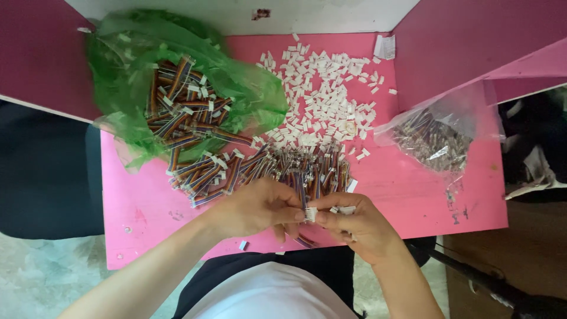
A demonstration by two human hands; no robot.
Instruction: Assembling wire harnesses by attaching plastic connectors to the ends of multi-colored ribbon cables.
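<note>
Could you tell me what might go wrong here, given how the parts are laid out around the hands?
1. One white connector sits by the pink table's near edge; a nudge could drop it.
2. The wire pile touches the loose connector heap, so parts may mix.
3. The left hand and right hand pinch one small connector together; it could slip.

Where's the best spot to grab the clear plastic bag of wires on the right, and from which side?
Probably the clear bag by its loose, crumpled upper-right film, coming from above right: the wires sit heaped in its lower part, so that film is slack enough to pinch.
</note>
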